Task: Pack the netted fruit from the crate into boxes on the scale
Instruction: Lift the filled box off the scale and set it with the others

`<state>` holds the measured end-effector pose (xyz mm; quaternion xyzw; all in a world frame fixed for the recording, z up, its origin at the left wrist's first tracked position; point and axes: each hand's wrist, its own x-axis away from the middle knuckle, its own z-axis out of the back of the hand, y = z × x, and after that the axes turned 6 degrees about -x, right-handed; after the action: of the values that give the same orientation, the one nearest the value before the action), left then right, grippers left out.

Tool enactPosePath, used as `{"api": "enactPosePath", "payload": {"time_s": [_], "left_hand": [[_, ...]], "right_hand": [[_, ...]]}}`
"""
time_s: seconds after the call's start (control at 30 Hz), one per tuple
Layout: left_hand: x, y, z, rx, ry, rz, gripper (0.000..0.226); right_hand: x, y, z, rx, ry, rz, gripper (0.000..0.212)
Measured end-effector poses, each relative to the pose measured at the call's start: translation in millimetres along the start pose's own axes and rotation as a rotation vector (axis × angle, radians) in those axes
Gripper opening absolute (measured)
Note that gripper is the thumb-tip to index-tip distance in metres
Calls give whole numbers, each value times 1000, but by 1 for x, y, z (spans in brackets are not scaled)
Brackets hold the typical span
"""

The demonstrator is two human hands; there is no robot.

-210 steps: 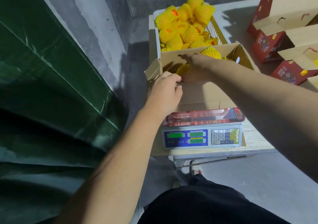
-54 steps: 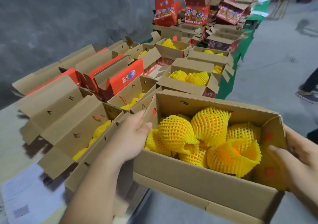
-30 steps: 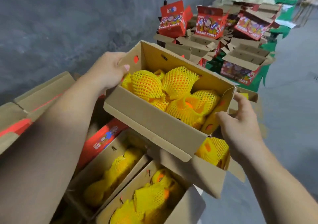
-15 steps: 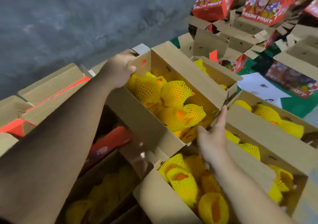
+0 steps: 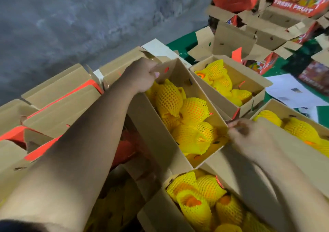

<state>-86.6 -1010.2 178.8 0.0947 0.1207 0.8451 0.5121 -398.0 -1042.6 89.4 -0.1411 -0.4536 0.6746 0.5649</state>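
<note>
Left hand (image 5: 142, 75) grips far end flap of filled box (image 5: 156, 132); right hand (image 5: 249, 135) pinches near corner; box's long axis runs between hands.

Matt cardboard box (image 5: 156, 130), foam-netted fruit (image 5: 193, 111)

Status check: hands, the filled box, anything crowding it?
Left hand grips the far flap; right hand pinches the near end. Filled box of netted fruit sits among other packed boxes, tight on both sides.
</note>
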Motion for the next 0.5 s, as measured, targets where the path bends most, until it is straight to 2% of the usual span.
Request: {"api": "enactPosePath", "payload": {"time_s": [0.03,0.07,0.13,0.17,0.23,0.33,0.43,0.5], "left_hand": [[1,-1,1,3,-7,-8,31],[2,-1,2,6,-7,-13,29],[5,-3,1,8,11,-18,28],[6,-4,0,6,22,-22,28],[9,-11,-4,37,40,-29,30],[20,-22,-17,296,116,29,32],[34,-24,-38,295,389,122,37],[47,-17,-54,250,518,199,50]], "right_hand": [[-11,-7,7,216,39,52,14],[-20,-18,10,301,6,79,28],[-32,-39,2,273,-177,120,59],[-36,-44,-6,272,-266,144,64],[-47,-40,-16,347,-272,206,51],[-54,-30,-10,322,-233,256,35],[-55,-26,-5,279,-241,301,29],[-54,-25,-4,265,-247,324,23]]}}
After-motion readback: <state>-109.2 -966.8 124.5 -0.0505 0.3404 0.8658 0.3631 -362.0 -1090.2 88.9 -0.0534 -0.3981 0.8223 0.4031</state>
